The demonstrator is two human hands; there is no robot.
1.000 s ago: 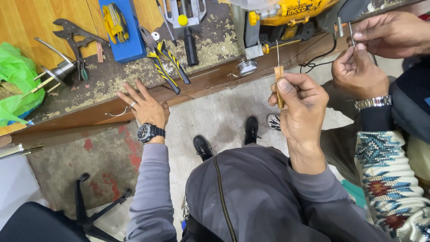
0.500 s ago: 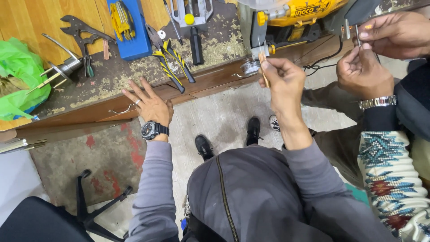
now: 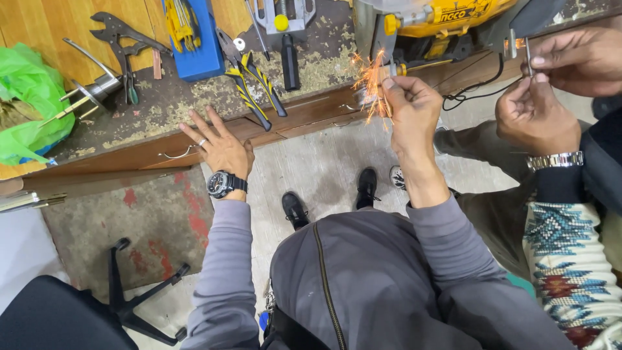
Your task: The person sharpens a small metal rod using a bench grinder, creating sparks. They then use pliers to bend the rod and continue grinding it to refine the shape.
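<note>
Head view, looking down past a grey jacket and black shoes on the floor.

Right hand (image 3: pixel 409 107): grip closed, fingers pinched on a small workpiece, too hidden to identify. It's held up at the front edge of the surface, right at the yellow grinder (image 3: pixel 440 19). Orange sparks (image 3: pixel 369 81) spray from the contact point, down past the surface edge, just left of the hand.

Left hand (image 3: pixel 220 146): grip fully open, fingers spread, holding nothing. Fingertips rest on the front edge of the surface, beside a drawer handle (image 3: pixel 173 154). Black watch (image 3: pixel 221 184) on that wrist, ring on one finger.

On the surface (image 3: pixel 162 113), dusty and worn: yellow-black pliers (image 3: pixel 249 81) lie just beyond the left hand, black screwdriver (image 3: pixel 288 55) next to them, blue box (image 3: pixel 197 39) towards the back edge, dark pliers (image 3: pixel 123 39) left of that, green bag (image 3: pixel 26 97) at the left edge.

A second person sits at the right edge of view, patterned sleeve, metal watch (image 3: pixel 556 160). Their two hands (image 3: pixel 538 113) are together, pinching a thin metal pin (image 3: pixel 528 55), near the grinder's right side, well apart from the right hand.

Black stand leg (image 3: pixel 126 291) on the floor lower left.
</note>
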